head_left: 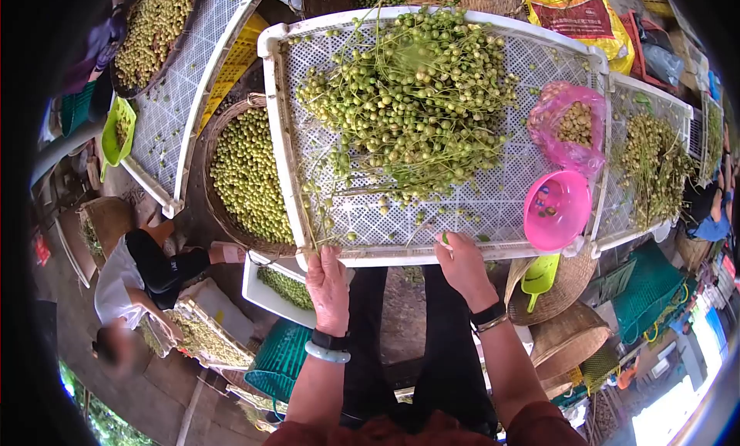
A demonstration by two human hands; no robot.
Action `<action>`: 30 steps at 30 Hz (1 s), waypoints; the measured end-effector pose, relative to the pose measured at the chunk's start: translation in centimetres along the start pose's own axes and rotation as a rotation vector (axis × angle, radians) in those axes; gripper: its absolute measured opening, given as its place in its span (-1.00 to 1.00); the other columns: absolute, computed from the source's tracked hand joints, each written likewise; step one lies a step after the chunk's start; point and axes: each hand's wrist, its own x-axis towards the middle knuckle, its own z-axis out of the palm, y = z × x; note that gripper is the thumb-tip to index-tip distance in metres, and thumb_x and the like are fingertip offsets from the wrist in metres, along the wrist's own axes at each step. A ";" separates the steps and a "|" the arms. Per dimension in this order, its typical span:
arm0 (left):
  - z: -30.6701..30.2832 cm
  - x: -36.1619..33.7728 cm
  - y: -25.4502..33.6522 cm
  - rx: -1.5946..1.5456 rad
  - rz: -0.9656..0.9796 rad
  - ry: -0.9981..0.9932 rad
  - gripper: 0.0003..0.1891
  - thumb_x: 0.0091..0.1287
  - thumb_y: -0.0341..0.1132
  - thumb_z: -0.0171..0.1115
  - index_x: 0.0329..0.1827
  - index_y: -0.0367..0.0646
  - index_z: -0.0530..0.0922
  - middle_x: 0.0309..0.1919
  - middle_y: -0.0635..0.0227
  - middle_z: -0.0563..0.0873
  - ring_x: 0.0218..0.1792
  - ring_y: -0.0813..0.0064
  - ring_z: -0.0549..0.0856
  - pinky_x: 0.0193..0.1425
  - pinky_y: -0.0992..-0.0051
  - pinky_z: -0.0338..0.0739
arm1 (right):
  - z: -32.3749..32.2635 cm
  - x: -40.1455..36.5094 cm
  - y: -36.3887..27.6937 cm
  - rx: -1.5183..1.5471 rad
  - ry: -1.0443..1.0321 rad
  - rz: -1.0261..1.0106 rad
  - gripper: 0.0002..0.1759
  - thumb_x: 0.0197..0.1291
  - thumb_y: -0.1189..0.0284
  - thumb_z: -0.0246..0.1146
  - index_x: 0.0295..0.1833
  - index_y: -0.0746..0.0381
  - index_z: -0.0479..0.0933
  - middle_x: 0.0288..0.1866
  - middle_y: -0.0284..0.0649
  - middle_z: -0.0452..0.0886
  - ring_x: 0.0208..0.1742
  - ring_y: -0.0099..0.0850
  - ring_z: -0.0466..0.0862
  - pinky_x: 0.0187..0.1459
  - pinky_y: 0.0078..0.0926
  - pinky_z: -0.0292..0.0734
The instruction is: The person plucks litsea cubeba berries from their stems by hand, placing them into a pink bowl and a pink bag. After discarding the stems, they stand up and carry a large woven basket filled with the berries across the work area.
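Observation:
A white mesh tray (370,228) in front of me bears a big heap of green round fruits on thin stems (416,99). My left hand (328,290) is at the tray's near left corner, its fingers pinched together around something I cannot make out by the rim. Near the middle of the front rim, my right hand (464,267) has thumb and fingers closed on a small green piece (445,238). To its right on the tray sit a pink bowl (556,211) and a pink plastic bag (566,149) of pale fruits.
A round basket of green fruits (250,176) stands left of the tray. Beneath the right edge lie a green scoop (541,278) and wicker baskets (566,334). Another person (135,280) sits at the lower left. A second mesh tray (620,184) adjoins on the right.

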 end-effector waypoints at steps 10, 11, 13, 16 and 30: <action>1.1 0.5 3.7 0.442 0.555 -0.165 -0.84 0.46 -0.31 0.05 -0.14 -0.22 0.52 -0.62 0.49 0.45 -0.61 0.69 0.37 -0.57 0.55 0.23 | 0.7 -1.2 -0.4 -0.003 0.049 -0.025 -0.78 0.14 0.37 0.22 -0.18 0.29 0.51 -0.30 -0.01 0.57 -0.22 0.01 0.56 -0.16 -0.09 0.44; 2.1 1.4 5.2 0.581 0.654 -0.196 -0.83 0.46 -0.34 0.04 -0.11 -0.28 0.52 -0.60 0.42 0.51 -0.60 0.65 0.46 -0.56 0.49 0.31 | 0.8 -1.3 -0.3 -0.011 0.056 -0.022 -0.78 0.14 0.37 0.22 -0.18 0.29 0.51 -0.29 -0.01 0.58 -0.21 0.01 0.56 -0.15 -0.09 0.44; 5.1 5.4 7.4 0.765 0.819 -0.341 -0.71 0.40 -0.24 0.15 0.01 -0.28 0.52 -0.44 0.17 0.63 -0.44 0.37 0.63 -0.40 0.35 0.49 | 1.3 -1.3 0.1 -0.025 0.074 -0.014 -0.78 0.13 0.37 0.22 -0.19 0.29 0.52 -0.28 0.00 0.58 -0.19 0.01 0.57 -0.15 -0.10 0.46; 6.6 10.7 7.1 1.211 0.728 -0.370 -0.22 0.14 0.14 0.31 0.24 -0.32 0.37 0.10 -0.10 0.51 0.17 0.01 0.47 0.23 0.16 0.36 | 2.1 -1.1 0.6 0.019 0.075 0.044 -0.76 0.13 0.35 0.22 -0.17 0.30 0.51 -0.27 0.00 0.59 -0.17 0.00 0.57 -0.12 -0.10 0.46; 8.2 14.4 -2.9 1.376 0.611 -0.477 0.00 -0.11 -0.20 0.49 0.40 -0.22 0.09 0.11 0.01 0.53 -0.02 0.03 0.62 -0.02 0.23 0.57 | 2.5 6.9 1.9 1.025 0.057 0.556 -0.30 0.25 0.24 0.24 0.34 0.33 0.11 0.17 -0.04 0.44 0.16 -0.29 0.51 0.16 -0.27 0.39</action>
